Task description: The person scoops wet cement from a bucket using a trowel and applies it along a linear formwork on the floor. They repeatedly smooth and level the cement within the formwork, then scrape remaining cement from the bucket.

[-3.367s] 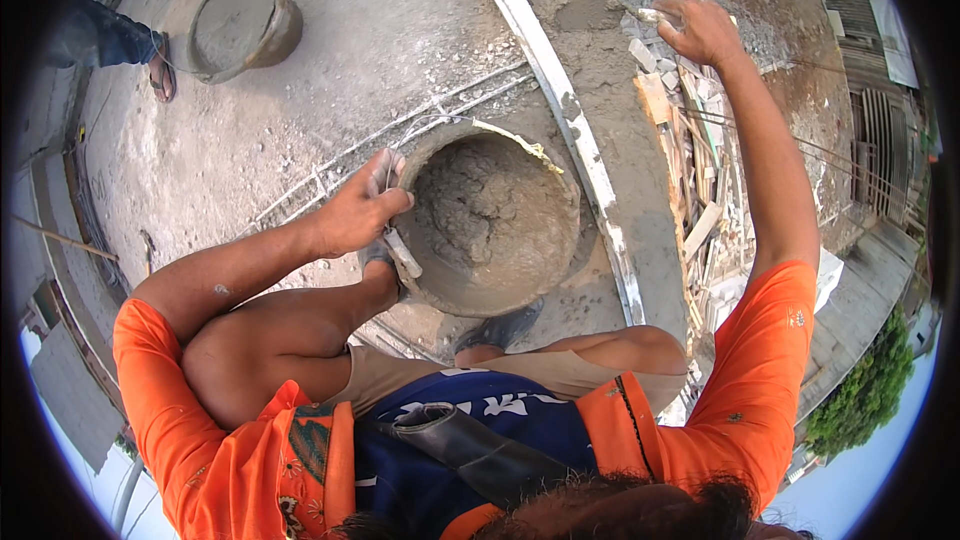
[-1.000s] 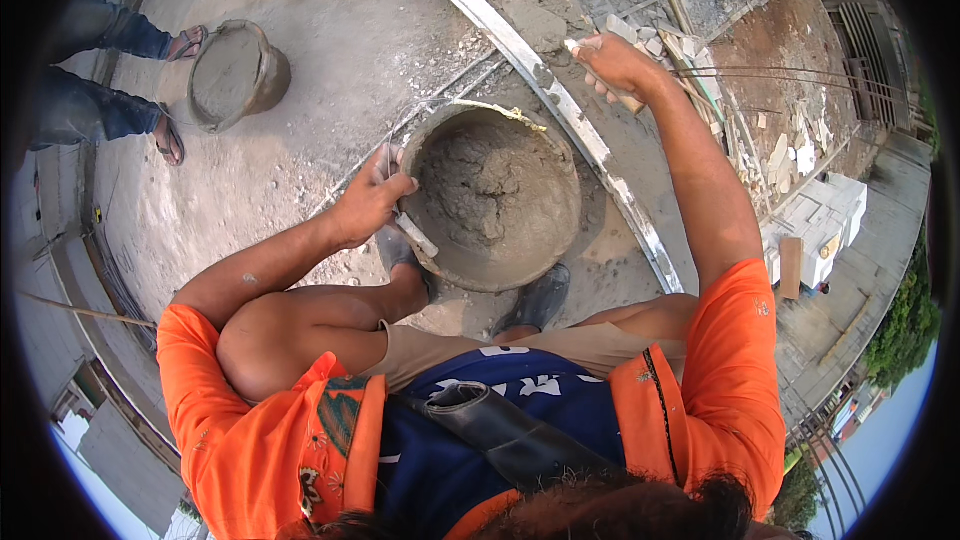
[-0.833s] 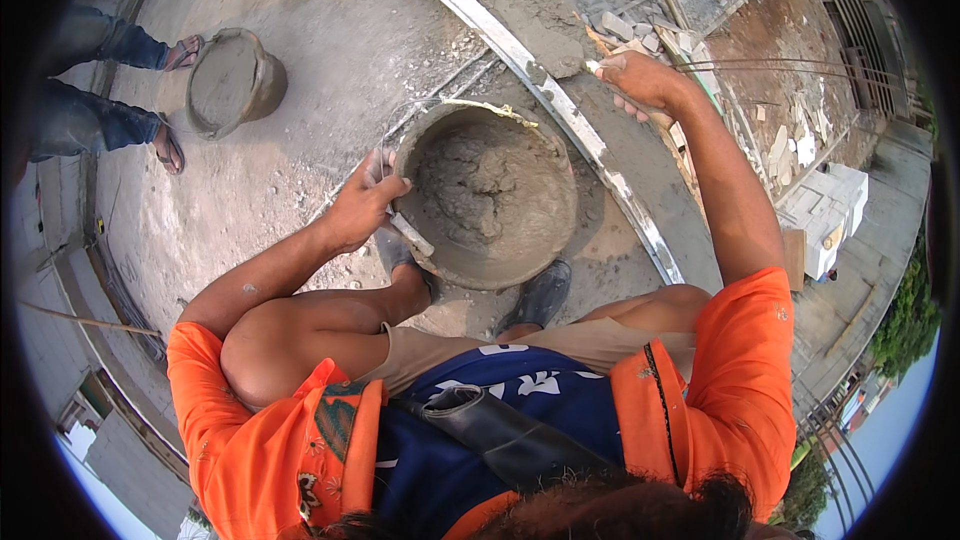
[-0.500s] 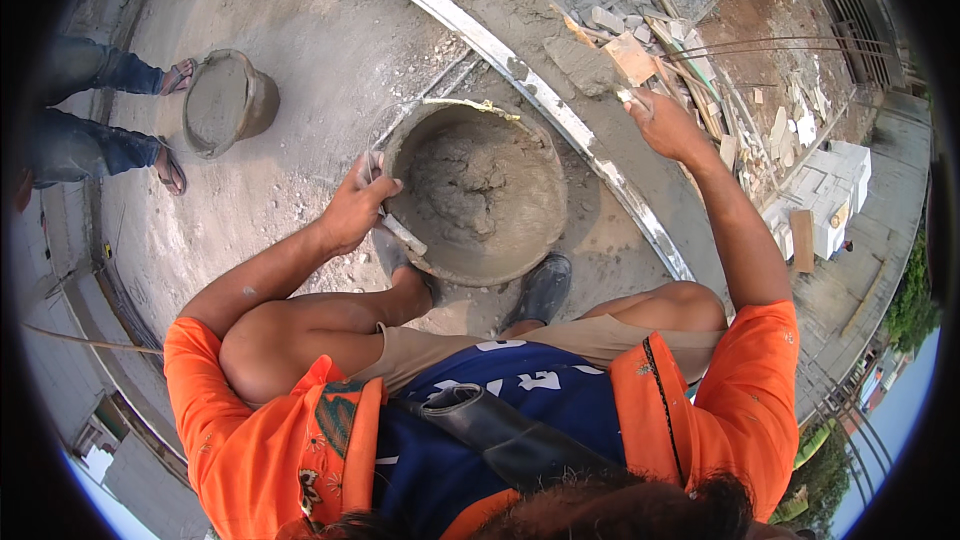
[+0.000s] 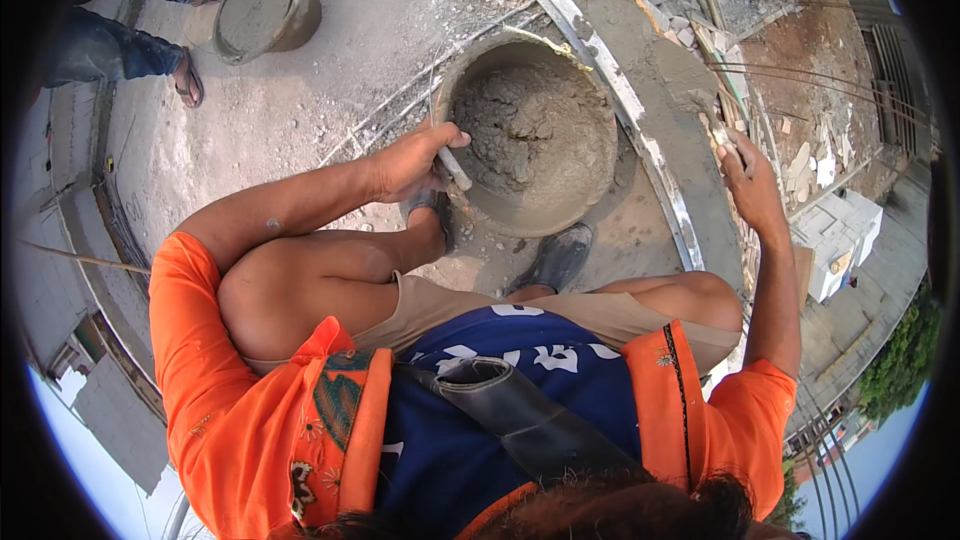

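Note:
A round bucket (image 5: 479, 202) of wet grey mortar (image 5: 525, 130) stands on the ground in front of my feet. At its left rim, my left hand (image 5: 418, 158) is closed round a tool with a pale, rod-like handle (image 5: 455, 170); the tool's kind is not clear, as its thin grey part shows only edge-on. My right hand (image 5: 748, 178) is out to the right, wrapped round the light handle of a trowel (image 5: 719, 130). The mortar-smeared trowel blade is low over the strip of wet mortar (image 5: 640, 55) along the wall top.
A pale straight edging bar (image 5: 600, 55) runs between the bucket and the mortar strip. Another person's legs (image 5: 130, 50) stand at far left beside a second mortar bucket (image 5: 300, 22). White blocks (image 5: 840, 230) and scrap wood lie beyond the wall at right.
The view has shifted, so both buckets now sit higher and farther right in the picture. My right hand and trowel have moved nearer along the mortar strip. The left hand stays by the bucket rim.

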Available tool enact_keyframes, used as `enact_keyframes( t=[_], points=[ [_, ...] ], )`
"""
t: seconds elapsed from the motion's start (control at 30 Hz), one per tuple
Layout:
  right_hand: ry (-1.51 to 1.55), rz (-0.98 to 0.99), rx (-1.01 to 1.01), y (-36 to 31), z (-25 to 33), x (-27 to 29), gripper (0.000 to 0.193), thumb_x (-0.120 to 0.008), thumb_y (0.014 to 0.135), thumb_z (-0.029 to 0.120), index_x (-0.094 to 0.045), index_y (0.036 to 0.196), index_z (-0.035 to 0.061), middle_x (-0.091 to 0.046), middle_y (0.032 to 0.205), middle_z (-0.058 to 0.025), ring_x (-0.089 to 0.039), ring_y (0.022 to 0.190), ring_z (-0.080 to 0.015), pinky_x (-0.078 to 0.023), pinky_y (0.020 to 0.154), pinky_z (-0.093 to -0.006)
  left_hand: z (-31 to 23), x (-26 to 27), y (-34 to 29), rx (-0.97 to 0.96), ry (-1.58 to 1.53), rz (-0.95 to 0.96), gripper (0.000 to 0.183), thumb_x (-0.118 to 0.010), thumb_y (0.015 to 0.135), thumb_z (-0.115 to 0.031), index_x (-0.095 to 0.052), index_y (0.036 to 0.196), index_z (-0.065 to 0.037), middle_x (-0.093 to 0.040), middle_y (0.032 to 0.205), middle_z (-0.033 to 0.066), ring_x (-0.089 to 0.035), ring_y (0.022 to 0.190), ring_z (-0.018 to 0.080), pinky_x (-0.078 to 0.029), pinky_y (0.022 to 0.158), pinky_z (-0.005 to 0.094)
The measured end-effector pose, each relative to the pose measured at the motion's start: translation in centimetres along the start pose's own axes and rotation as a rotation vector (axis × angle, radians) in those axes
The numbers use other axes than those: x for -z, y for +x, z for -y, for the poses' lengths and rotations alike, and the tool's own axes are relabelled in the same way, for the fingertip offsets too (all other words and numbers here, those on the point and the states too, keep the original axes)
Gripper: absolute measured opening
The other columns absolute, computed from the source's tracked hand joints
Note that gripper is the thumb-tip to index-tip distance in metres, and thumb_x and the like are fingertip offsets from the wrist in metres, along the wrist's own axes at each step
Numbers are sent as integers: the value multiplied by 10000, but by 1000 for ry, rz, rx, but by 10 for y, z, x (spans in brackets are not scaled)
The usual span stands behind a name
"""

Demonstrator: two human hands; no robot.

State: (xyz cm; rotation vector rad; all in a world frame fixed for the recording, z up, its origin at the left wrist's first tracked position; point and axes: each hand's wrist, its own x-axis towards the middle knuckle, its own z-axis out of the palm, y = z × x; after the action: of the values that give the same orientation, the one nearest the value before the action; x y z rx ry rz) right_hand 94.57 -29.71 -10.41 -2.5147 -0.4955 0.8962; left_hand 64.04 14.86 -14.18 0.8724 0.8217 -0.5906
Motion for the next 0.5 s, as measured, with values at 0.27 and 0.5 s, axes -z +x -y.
enact_keyframes(
  t=[0.27, 0.5],
  points=[
    [-825, -48, 344, -18, 130, -88, 386, -599, 1120, 232, -609, 1436, 10, -755, 1102, -242, -784, 997, -463, -651, 889, -530, -28, -71, 4, -46, 487, 0, 1004, -587, 1036, -337, 45, 1758, -40, -356, 1578, 323, -484, 1384, 437, -518, 1118, 576],
    [-474, 236, 271, -20, 101, -158, 493, -571, 1116, 256, -612, 1513, -33, -773, 1135, -315, -776, 1044, -502, -623, 926, -593, -17, -93, 12, -102, 642, -39, 1132, -587, 1018, -379, 189, 1805, -135, 54, 1718, 524, 74, 1624, 543, -158, 1327, 544]
  ],
)
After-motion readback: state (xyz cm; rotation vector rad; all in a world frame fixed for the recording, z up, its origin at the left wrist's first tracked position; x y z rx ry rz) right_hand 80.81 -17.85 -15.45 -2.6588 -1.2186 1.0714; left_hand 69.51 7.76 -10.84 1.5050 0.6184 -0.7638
